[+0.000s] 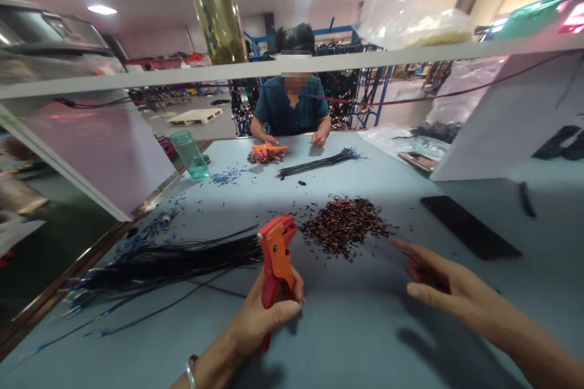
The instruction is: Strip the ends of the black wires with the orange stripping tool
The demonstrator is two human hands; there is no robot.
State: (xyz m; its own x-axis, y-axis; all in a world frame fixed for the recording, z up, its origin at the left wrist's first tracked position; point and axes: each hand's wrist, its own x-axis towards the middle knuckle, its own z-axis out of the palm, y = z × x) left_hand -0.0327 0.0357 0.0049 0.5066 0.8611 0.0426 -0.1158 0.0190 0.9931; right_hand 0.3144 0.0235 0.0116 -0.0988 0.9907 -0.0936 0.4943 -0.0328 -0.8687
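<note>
My left hand (274,310) is closed around a wire stripper (277,249) with red handles and an orange body, held upright with its jaws at the top. Left of it lies a bundle of thin black wires (182,264), many tipped with blue and metal ends. A heap of short dark and coppery wire scraps (344,225) sits beyond the stripper, to its right. Over the table on the right hovers my right hand (438,279), index finger stretched out and thumb apart from it. A thin dark sliver shows by its fingers; whether it is held is unclear.
Opposite, a person (292,103) has an orange-red tool (269,149) at one hand, near a second black wire bundle (319,163). A black phone (469,226) lies right; a green cup (189,155) stands left. A white shelf (328,64) spans overhead, bearing a bottle (216,18).
</note>
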